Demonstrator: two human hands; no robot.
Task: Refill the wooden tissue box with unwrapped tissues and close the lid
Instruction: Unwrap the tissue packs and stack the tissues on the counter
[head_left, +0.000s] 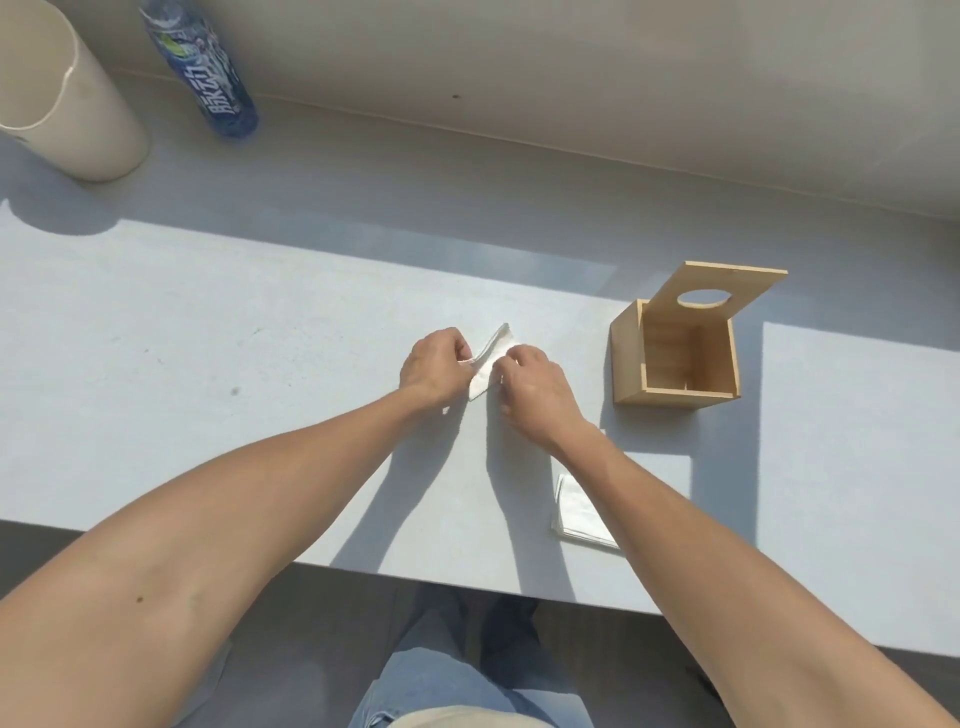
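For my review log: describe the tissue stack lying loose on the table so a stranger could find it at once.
Start at the open wooden tissue box on the right of the pale table. Come toward the near edge: the flat white tissue stack lies there, partly under the right forearm. Unlike the packet between the hands, nobody holds it.

A pale grey-blue worktop (208, 322) is seen, crossed by bands of sunlight and shade. At about ten o'clock a wide cream cylinder (78, 98) is stood upright on it, open at the top with a notch in its rim. Just beside that, toward eleven o'clock, a plastic bottle (208, 73) with a blue printed label is set near the back edge. A beige wall (571, 78) is met by the worktop from twelve to two o'clock. At six o'clock, blue jeans (441, 675) are visible below the front edge.
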